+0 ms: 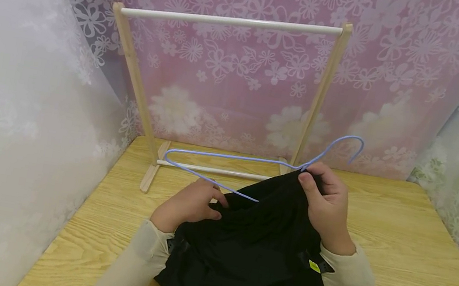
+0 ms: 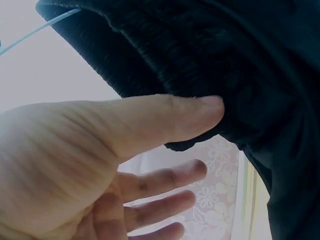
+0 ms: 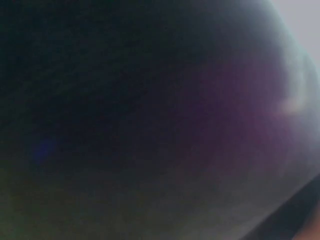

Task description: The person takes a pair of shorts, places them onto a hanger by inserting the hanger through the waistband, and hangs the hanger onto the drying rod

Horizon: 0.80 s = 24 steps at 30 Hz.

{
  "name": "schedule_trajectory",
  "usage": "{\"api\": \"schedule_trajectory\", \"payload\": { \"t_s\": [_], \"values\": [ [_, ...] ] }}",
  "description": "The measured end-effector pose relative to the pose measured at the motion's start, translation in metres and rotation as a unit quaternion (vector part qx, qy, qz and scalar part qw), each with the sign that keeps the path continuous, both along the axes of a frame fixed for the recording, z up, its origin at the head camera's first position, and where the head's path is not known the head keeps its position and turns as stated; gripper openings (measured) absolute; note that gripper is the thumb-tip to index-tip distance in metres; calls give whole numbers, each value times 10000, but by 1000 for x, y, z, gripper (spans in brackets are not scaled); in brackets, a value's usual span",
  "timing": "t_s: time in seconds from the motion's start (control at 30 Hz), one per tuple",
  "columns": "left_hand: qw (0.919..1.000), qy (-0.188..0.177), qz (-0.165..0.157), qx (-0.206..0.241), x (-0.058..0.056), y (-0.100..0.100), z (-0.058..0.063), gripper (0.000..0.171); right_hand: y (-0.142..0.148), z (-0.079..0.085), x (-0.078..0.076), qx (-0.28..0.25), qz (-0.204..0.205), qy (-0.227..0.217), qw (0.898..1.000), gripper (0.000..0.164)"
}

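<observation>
Black trousers [image 1: 232,260] with a gathered elastic waistband [image 2: 145,55] hang between my two hands over the table. A blue wire hanger [image 1: 227,156] lies across the waist opening, one end inside it and the other jutting out to the left. My left hand [image 1: 194,203] pinches the left side of the waistband, thumb outside; its index finger is hidden behind the cloth in the left wrist view. At the other side, my right hand [image 1: 328,205] grips the waistband together with the hanger's neck, below the hook. Dark, blurred cloth fills the right wrist view.
Behind the trousers a wooden rack [image 1: 323,88] stands on the table, with a white top rail [image 1: 231,21] and a low crossbar. The wood-grain table [image 1: 397,232] reaches back to a pink floral curtain [image 1: 234,63]. Pale sheets hang at both sides.
</observation>
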<state>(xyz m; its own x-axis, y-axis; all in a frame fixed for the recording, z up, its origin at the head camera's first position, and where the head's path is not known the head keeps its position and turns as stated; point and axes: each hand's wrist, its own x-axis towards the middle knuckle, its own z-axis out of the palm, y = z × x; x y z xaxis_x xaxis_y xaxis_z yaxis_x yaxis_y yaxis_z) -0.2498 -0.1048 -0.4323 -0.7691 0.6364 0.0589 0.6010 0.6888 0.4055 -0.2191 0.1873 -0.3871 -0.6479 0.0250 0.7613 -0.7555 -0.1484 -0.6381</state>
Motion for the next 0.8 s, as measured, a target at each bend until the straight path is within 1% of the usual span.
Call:
{"api": "schedule_trajectory", "payload": {
  "t_s": [0.07,0.17,0.2,0.27,0.37,0.43,0.53,0.6,0.67,0.77,0.8],
  "values": [
    [9999,-34,30,128,-1,-2,0,17,-1,0,1,-15,29,-69,10000,23],
    [9995,42,54,318,-3,-9,2,13,0,1,2,26,-101,-209,9997,16],
    [9993,44,109,363,-4,-12,3,12,0,1,3,20,-142,-263,9996,13],
    [9982,-9,310,519,-4,-20,7,11,0,1,4,1,-226,-376,9990,5],
    [9945,-166,724,740,-3,-31,15,10,1,2,5,-52,-253,-476,9985,6],
    [9904,-282,992,919,-1,-37,20,13,1,2,6,-51,-225,-467,9986,5],
    [9842,-282,1282,1191,2,-46,28,18,0,2,6,-21,-192,-403,9990,4],
    [9794,-88,1471,1381,3,-51,32,20,1,3,6,17,-257,-374,9990,4],
    [9728,123,1607,1662,4,-55,35,18,2,4,5,36,-311,-376,9988,5],
    [9613,412,1714,2117,4,-58,41,16,8,6,4,165,-572,-467,9971,7],
    [9563,480,1741,2300,3,-58,42,17,11,7,4,214,-673,-512,9962,7]
  ]
}}
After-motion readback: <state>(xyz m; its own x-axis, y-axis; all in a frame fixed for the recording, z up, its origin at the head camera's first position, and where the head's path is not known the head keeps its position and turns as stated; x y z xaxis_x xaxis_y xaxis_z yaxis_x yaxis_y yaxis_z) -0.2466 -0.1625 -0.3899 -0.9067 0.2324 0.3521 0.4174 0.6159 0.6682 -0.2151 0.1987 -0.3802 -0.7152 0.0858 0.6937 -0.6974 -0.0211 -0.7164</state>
